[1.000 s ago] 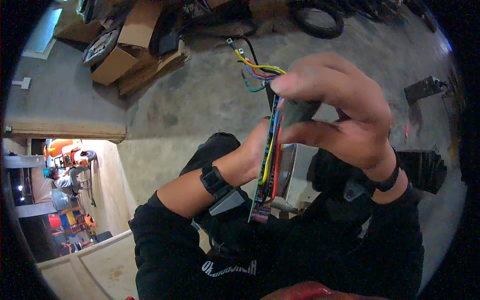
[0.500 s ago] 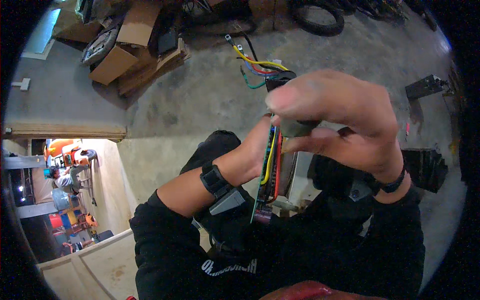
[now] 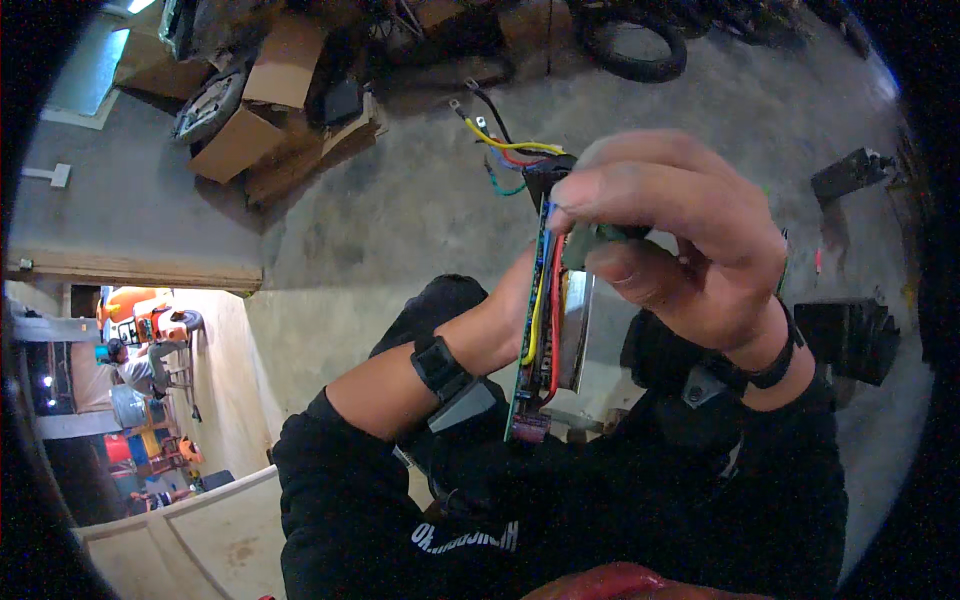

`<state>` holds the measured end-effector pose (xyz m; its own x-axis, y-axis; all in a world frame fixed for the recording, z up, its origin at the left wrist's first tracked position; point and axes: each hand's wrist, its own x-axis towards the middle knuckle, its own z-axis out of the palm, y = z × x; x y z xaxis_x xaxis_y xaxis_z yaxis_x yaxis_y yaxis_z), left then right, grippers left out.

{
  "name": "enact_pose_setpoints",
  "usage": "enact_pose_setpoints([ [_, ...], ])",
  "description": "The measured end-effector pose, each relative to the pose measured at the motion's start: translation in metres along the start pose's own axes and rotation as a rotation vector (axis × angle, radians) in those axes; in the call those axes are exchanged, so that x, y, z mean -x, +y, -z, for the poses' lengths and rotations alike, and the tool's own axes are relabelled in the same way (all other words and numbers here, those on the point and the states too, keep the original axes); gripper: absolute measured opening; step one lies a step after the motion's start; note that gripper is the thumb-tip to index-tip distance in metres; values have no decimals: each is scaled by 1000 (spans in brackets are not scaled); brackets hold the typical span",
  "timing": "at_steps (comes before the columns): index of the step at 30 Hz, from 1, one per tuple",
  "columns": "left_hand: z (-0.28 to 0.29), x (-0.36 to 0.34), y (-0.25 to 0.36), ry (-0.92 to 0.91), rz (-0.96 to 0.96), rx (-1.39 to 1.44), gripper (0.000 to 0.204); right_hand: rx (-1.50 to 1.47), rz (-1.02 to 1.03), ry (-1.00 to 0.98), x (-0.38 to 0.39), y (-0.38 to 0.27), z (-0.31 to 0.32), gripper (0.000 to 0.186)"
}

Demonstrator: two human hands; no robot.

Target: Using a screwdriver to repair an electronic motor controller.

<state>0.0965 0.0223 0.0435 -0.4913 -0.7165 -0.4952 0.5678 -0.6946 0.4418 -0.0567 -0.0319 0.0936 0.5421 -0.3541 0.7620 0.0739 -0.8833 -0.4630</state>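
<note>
A circuit board (image 3: 520, 385) stands edge-on before me, with thick yellow (image 3: 534, 330) and red wires running along its face. A flat metal plate (image 3: 575, 345) lies alongside it. From the black sleeve (image 3: 545, 182) at its far end come yellow, black, red, blue and green leads (image 3: 500, 132), some tipped with metal lugs. My left hand (image 3: 505, 320) grips the board from behind, its fingers mostly hidden. My right hand (image 3: 690, 225) curls over the upper end, fingertips at the wires; a dark greenish piece (image 3: 592, 248) shows between index finger and thumb, its kind unclear.
Cardboard boxes (image 3: 285, 65) are piled at the far left, and a tyre (image 3: 640, 50) lies at the far edge. Black metal boxes (image 3: 845, 340) stand on the right. Through a doorway at left, a person (image 3: 140, 365) sits by an orange machine (image 3: 130, 302).
My right hand's fingers have spread slightly, the thumb drawing away from the board. The board is tilted a little differently, and more of the metal plate shows.
</note>
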Motion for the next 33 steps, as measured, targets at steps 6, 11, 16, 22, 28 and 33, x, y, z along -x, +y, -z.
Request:
enact_pose_setpoints([
  [6, 5, 0, 5, 0, 104, -3, 39, -272, -214, 99, -1, -5, -13, 37],
  [11, 25, 1, 2, -49, 123, 6, 38, -224, -223, -80, -1, -1, -6, 40],
  [16, 39, -14, -8, -55, 3, 8, 39, 142, -145, -132, -2, -6, -1, 45],
  [22, 24, -1, 1, -72, 154, 59, 43, -115, -174, 215, -9, -3, -28, 41],
  [28, 26, -1, 3, -87, 117, 27, 41, -116, -52, -46, -5, 11, -6, 39],
  [33, 25, 0, 0, -160, -16, -108, 39, 152, -142, -68, 0, -5, -7, 39],
])
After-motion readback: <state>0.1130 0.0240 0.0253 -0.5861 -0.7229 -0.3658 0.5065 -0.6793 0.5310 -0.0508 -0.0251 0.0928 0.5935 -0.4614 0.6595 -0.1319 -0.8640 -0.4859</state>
